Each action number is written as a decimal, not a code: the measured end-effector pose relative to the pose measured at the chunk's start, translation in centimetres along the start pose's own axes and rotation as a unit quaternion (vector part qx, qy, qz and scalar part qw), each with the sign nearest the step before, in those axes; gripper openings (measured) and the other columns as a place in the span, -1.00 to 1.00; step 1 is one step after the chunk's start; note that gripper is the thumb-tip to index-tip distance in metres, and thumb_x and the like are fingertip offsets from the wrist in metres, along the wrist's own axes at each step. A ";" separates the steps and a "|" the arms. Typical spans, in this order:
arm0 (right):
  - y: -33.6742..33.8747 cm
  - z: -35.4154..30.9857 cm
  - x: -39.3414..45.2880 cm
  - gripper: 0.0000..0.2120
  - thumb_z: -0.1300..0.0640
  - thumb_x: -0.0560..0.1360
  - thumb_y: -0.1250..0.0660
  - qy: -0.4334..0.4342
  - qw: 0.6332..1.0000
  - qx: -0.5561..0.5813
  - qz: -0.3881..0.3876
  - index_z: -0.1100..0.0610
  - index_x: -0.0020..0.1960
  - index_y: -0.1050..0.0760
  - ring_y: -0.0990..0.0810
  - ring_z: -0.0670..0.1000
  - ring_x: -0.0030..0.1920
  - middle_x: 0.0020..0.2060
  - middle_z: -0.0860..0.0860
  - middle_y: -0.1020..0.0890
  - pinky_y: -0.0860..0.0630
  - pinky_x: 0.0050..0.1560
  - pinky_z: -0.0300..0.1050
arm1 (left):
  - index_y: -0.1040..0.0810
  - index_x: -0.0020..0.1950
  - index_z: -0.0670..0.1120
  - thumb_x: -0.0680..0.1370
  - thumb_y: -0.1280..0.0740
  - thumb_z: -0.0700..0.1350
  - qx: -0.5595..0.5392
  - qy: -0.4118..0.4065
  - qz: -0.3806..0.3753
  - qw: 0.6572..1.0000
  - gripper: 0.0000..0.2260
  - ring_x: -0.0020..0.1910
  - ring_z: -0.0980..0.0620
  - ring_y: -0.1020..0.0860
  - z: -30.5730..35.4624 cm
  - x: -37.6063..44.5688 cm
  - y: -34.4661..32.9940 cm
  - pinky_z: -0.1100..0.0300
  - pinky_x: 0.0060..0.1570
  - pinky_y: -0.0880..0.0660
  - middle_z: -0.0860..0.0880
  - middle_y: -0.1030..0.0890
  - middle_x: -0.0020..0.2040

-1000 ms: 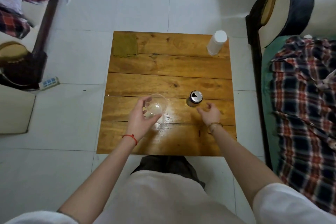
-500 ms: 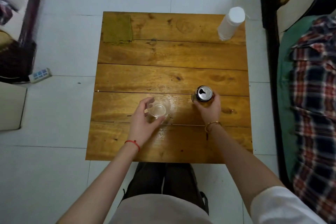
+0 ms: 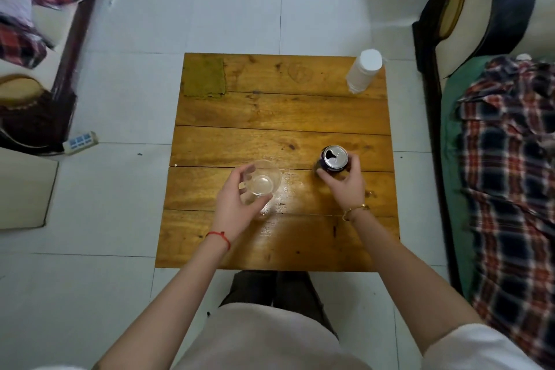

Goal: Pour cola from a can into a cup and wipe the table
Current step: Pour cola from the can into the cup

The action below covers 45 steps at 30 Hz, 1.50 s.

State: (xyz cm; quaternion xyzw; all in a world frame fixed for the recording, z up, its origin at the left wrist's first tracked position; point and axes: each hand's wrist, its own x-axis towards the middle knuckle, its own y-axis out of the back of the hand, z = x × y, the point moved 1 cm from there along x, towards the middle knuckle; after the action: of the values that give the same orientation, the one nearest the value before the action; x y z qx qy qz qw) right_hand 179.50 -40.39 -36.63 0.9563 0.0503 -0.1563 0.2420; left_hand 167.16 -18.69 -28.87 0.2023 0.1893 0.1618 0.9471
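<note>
Both hands hide much of cup (image 3: pixel 264 182) and can (image 3: pixel 334 159).

The table (image 3: pixel 279 117) is honey-brown planks with dark knots, an olive-green cloth (image 3: pixel 204 76) at its far left corner and a white bottle (image 3: pixel 363 70) at the far right. The can (image 3: pixel 333 161) is dark navy with a silver top, the cup (image 3: pixel 262 179) clear. A red string (image 3: pixel 220 237) circles one wrist, a gold bangle (image 3: pixel 356 209) the other, and the blanket (image 3: pixel 510 183) is red, navy and white plaid.

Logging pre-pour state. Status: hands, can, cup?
Left hand grips clear cup, empty. Right hand grips can, opened, upright on table. Nothing between can and cup.
</note>
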 end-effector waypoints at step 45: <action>14.0 -28.6 -13.3 -0.32 -0.07 0.30 -0.48 0.345 0.890 -0.293 -0.053 -0.10 0.36 -0.30 -0.38 0.06 0.20 0.13 0.01 -0.41 -0.48 0.23 0.05 | -0.44 0.33 -0.04 0.34 -0.59 -0.01 -0.001 -0.152 0.021 0.988 -0.38 0.20 0.07 -0.54 16.3 -6.2 7.1 0.15 0.24 -0.52 0.03 -0.56 0.26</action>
State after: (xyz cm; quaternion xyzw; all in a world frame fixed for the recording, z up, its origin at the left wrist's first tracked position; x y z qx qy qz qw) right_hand 177.18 -39.27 -2.22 0.8316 0.2249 0.1930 0.4697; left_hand 167.00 -20.21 -10.06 0.2273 0.0386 0.1497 0.9615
